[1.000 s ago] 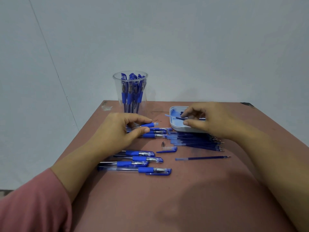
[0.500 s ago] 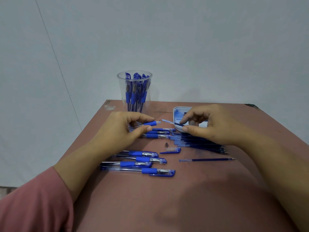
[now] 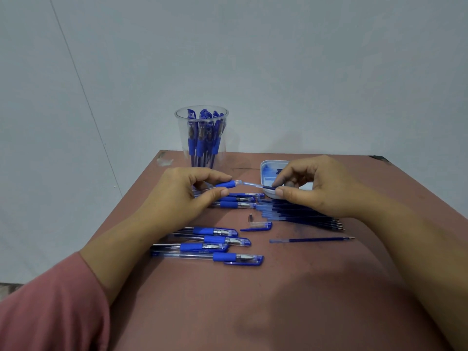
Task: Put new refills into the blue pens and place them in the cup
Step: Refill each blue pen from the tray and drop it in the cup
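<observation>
**Refill meets barrel above the tabletop**

Counted: 1 clear cup [image 3: 201, 138] at the far-left part of the tabletop [image 3: 278, 300], holding a cluster of blue pens too overlapped to count; 4 capped pens [image 3: 210, 243] lying side by side just behind the left forearm; about 3 more pens [image 3: 236, 201] under the raised hands, partly hidden; 1 loose cap [image 3: 258, 226] with 1 small metal tip [image 3: 250, 217] just beside it; 1 single refill [image 3: 311, 240] lying alone; a fanned bundle of refills [image 3: 304, 216] whose number cannot be told; 1 white tray [image 3: 269, 167] near the far edge, right of the cup.

The whole near half of the tabletop is bare — wide room between the forearms. The far-left corner by the cup is scuffed; the right edge runs off behind the right arm.

The left hand [image 3: 182, 196] hovers above the pens, thumb and forefinger pinched on an open pen barrel [image 3: 226, 184] by its blue grip, mouth pointing right. The right hand [image 3: 316, 188] hovers in front of the tray, fingertips pinched on a new refill [image 3: 258, 185] — its pale end sits right at the barrel's mouth. Both wrists are raised, forearms angling inward from the near corners.
</observation>
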The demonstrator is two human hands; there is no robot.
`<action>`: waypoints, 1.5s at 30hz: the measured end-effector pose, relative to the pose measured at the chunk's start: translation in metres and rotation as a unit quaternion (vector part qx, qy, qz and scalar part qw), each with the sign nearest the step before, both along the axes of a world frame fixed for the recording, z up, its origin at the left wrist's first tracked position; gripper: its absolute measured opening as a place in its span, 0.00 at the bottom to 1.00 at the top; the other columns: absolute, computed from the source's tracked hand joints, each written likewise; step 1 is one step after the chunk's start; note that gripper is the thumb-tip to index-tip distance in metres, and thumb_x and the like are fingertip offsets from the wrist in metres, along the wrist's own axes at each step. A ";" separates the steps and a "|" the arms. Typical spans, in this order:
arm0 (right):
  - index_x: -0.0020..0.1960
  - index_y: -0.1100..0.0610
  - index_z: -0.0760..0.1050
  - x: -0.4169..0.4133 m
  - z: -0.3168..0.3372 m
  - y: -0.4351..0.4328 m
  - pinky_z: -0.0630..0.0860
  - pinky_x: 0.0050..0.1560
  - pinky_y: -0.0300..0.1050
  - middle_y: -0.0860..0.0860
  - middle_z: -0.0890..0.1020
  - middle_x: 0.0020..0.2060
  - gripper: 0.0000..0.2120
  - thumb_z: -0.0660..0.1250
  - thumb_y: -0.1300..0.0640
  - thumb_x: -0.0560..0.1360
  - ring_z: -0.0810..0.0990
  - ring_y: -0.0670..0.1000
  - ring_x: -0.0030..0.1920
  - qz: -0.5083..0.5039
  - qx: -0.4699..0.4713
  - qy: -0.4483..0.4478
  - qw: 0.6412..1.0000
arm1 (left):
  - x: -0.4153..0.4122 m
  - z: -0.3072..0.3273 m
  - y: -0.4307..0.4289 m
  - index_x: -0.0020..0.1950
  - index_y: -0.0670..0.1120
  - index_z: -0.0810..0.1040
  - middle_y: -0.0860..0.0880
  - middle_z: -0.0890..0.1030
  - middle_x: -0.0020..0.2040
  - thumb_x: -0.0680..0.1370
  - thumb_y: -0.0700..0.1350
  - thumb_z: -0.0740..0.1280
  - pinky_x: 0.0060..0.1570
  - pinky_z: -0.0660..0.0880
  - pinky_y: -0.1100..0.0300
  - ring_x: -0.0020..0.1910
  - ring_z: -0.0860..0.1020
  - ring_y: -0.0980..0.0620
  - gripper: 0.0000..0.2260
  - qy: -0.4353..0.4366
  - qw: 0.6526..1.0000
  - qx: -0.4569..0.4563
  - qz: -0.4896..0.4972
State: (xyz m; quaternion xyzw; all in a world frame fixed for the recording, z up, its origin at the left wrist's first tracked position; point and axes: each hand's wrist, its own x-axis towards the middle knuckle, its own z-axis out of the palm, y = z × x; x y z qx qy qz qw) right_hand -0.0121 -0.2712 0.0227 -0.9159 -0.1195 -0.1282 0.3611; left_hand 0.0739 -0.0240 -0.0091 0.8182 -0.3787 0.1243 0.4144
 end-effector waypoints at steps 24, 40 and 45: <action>0.50 0.32 0.74 0.001 -0.007 0.013 0.70 0.48 0.27 0.38 0.80 0.44 0.12 0.71 0.45 0.70 0.76 0.38 0.48 0.029 -0.089 -0.017 0.996 | -0.008 0.002 -0.002 0.52 0.59 0.83 0.69 0.81 0.40 0.71 0.52 0.72 0.38 0.69 0.76 0.41 0.78 0.66 0.10 -0.014 0.998 0.047 -0.034; 0.44 0.42 0.78 0.003 -0.009 0.008 0.75 0.47 0.40 0.42 0.82 0.39 0.07 0.72 0.54 0.73 0.79 0.44 0.42 0.005 -0.052 -0.045 0.998 | -0.006 0.000 -0.001 0.52 0.57 0.83 0.69 0.81 0.42 0.71 0.53 0.71 0.41 0.70 0.76 0.42 0.79 0.67 0.10 -0.008 0.999 0.038 -0.032; 0.50 0.35 0.76 0.003 -0.014 0.017 0.76 0.49 0.39 0.43 0.82 0.42 0.12 0.71 0.53 0.74 0.79 0.44 0.45 0.036 -0.060 -0.022 0.997 | -0.006 -0.001 -0.001 0.53 0.57 0.83 0.64 0.83 0.46 0.72 0.52 0.72 0.47 0.76 0.67 0.47 0.80 0.64 0.11 -0.004 0.998 0.049 -0.039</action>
